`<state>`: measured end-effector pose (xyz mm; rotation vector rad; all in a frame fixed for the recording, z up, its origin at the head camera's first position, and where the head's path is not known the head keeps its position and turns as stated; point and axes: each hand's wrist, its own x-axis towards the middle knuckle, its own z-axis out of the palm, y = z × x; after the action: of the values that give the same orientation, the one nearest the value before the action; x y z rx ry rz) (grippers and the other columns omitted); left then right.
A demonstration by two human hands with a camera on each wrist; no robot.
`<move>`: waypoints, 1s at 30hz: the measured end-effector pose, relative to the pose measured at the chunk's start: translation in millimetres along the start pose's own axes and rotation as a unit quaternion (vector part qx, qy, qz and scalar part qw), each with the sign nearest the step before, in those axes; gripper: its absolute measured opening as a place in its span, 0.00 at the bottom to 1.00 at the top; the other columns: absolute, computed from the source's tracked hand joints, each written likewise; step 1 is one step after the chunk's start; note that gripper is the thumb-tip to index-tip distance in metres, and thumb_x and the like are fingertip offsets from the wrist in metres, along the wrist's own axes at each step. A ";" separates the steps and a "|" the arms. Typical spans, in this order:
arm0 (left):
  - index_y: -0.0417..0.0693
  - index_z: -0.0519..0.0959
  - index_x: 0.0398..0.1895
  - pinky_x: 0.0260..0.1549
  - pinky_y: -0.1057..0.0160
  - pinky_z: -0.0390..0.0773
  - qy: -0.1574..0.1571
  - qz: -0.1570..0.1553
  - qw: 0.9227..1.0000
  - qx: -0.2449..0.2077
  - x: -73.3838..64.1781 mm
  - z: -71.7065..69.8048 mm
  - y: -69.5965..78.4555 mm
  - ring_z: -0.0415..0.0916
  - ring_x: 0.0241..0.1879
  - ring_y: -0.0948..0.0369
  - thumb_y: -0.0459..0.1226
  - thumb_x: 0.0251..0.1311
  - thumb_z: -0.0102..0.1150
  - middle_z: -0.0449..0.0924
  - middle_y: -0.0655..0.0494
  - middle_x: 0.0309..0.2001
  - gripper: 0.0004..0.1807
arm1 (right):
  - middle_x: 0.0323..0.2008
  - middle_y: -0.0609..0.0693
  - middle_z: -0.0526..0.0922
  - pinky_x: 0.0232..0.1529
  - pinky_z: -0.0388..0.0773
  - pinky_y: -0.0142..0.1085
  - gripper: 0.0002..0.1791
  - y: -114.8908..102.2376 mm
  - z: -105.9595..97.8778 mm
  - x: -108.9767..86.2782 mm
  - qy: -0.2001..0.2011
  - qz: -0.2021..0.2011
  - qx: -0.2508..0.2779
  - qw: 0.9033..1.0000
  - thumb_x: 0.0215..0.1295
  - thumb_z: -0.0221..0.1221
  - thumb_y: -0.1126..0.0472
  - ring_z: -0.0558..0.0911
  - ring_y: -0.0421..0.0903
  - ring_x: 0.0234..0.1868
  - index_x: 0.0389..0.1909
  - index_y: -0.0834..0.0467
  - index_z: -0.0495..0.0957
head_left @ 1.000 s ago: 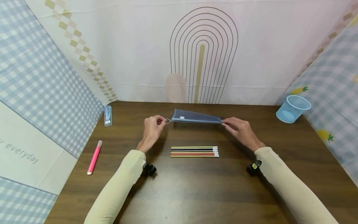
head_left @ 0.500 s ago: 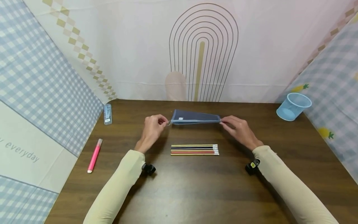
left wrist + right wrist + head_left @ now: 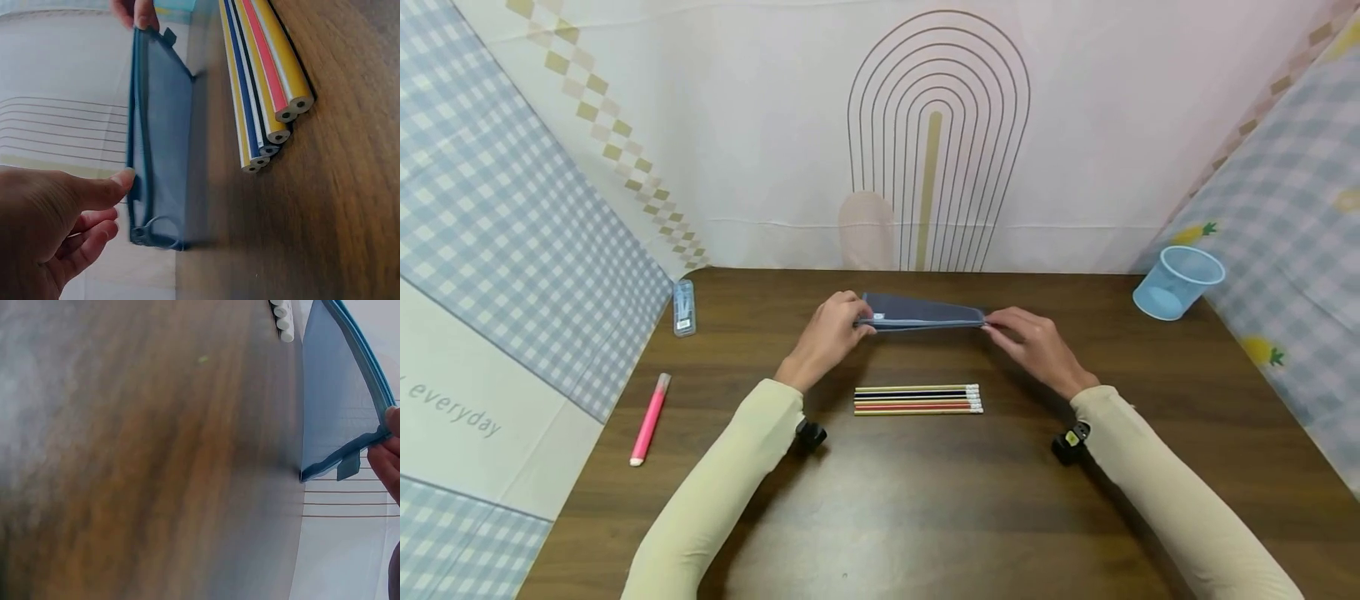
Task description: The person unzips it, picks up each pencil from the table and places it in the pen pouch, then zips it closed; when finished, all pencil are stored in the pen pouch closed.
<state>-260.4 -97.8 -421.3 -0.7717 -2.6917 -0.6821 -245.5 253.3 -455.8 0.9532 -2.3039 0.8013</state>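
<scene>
A translucent blue zip pencil pouch (image 3: 925,312) stands on its long side behind the pencils, zip edge up. My left hand (image 3: 835,331) grips the zip edge near its left end, thumb (image 3: 124,180) on the near side. A zip pull with a ring (image 3: 164,231) hangs at that end, and the two zip edges stand a little apart. At the opposite end, my right hand (image 3: 1032,342) pinches the top corner, beside a small fabric tab (image 3: 349,466). Nearer me, a row of several striped pencils (image 3: 917,400) lies flat, white erasers to the right.
A pink marker (image 3: 650,421) lies at the left of the wooden table (image 3: 925,517), with a small clear blue case (image 3: 684,308) behind it. A light blue mesh cup (image 3: 1178,283) stands at the back right. Printed cloth hangs along the back and sides.
My left hand has left the zip pull's ring and shifted right onto the pouch's zip edge. The right hand keeps its pinch on the other corner. The pencils stay put.
</scene>
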 end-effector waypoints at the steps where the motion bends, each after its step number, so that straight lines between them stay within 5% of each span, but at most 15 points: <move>1: 0.41 0.87 0.37 0.48 0.58 0.81 -0.005 0.006 1.000 0.007 1.2 1.6 -0.8 0.79 0.44 0.54 0.36 0.56 0.73 0.84 0.50 0.40 0.09 | 0.42 0.53 0.88 0.53 0.69 0.13 0.18 -0.3 0.1 0.0 0.000 0.001 -0.001 1.000 0.51 0.71 0.76 0.86 0.46 0.43 0.45 0.62 0.86; 6: 0.43 0.87 0.37 0.45 0.60 0.81 -0.011 0.032 0.999 0.031 3.8 7.4 -4.5 0.78 0.42 0.56 0.34 0.61 0.69 0.85 0.52 0.39 0.04 | 0.42 0.52 0.88 0.53 0.71 0.14 0.18 -0.3 1.5 -0.2 -0.005 -0.002 -0.002 1.000 0.52 0.71 0.75 0.86 0.46 0.43 0.45 0.61 0.86; 16: 0.40 0.87 0.37 0.41 0.58 0.84 0.065 0.093 0.991 0.064 10.3 12.4 -6.8 0.84 0.38 0.55 0.32 0.64 0.64 0.87 0.50 0.36 0.04 | 0.43 0.51 0.88 0.54 0.72 0.15 0.19 1.6 1.2 4.8 -0.005 0.004 0.014 1.000 0.52 0.71 0.76 0.86 0.46 0.44 0.46 0.60 0.86; 21: 0.38 0.87 0.35 0.38 0.58 0.85 0.083 0.047 0.995 0.039 10.8 12.5 -3.3 0.84 0.34 0.56 0.31 0.63 0.64 0.87 0.49 0.33 0.04 | 0.45 0.52 0.87 0.51 0.81 0.32 0.17 -1.2 5.8 8.2 -0.033 0.015 0.005 0.999 0.56 0.70 0.73 0.86 0.47 0.46 0.48 0.61 0.85; 25: 0.38 0.86 0.34 0.36 0.59 0.84 0.059 -0.019 0.998 -0.019 13.6 8.6 1.0 0.83 0.31 0.57 0.31 0.63 0.62 0.87 0.48 0.31 0.06 | 0.47 0.55 0.86 0.49 0.83 0.45 0.17 -4.0 8.9 11.6 -0.044 0.027 -0.015 0.999 0.59 0.69 0.71 0.86 0.50 0.48 0.51 0.63 0.84; 30: 0.39 0.87 0.33 0.36 0.60 0.83 0.019 -0.088 0.993 -0.080 17.7 5.8 2.6 0.83 0.30 0.57 0.32 0.63 0.62 0.88 0.49 0.31 0.07 | 0.51 0.57 0.84 0.52 0.82 0.50 0.19 -13.3 7.0 15.9 -0.051 0.063 -0.036 0.996 0.63 0.67 0.67 0.85 0.54 0.52 0.56 0.64 0.81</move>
<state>-274.3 -85.2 -418.9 -0.5538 -2.7167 -0.9548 -247.0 233.7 -446.1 0.8426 -2.4833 0.7298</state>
